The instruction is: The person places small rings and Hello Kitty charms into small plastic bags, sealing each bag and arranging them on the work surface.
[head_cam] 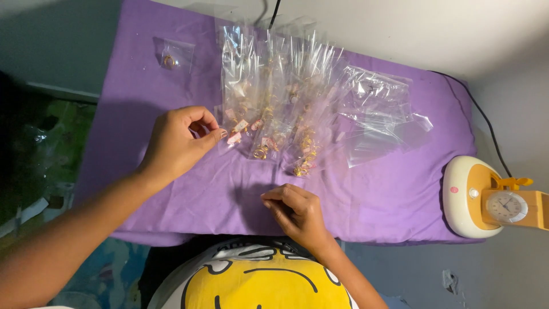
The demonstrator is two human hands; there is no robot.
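Purple cloth (pixel 189 189) over a table, holding:
- Clear bags (pixel 274 103) of gold rings, fanned for picking.
- Left hand (pixel 180 140): fingertips pinched beside the bags; contents cannot be told.
- Right hand (pixel 297 212): curled, fingers together, holding nothing visible.
- Single bag (pixel 171 55) set apart.

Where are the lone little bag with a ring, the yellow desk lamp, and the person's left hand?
Lone small bag (pixel 171 55): head view, on its clear plastic middle.
Desk lamp (pixel 464 197): head view, on its cream base.
Left hand (pixel 178 143): head view, on its back.
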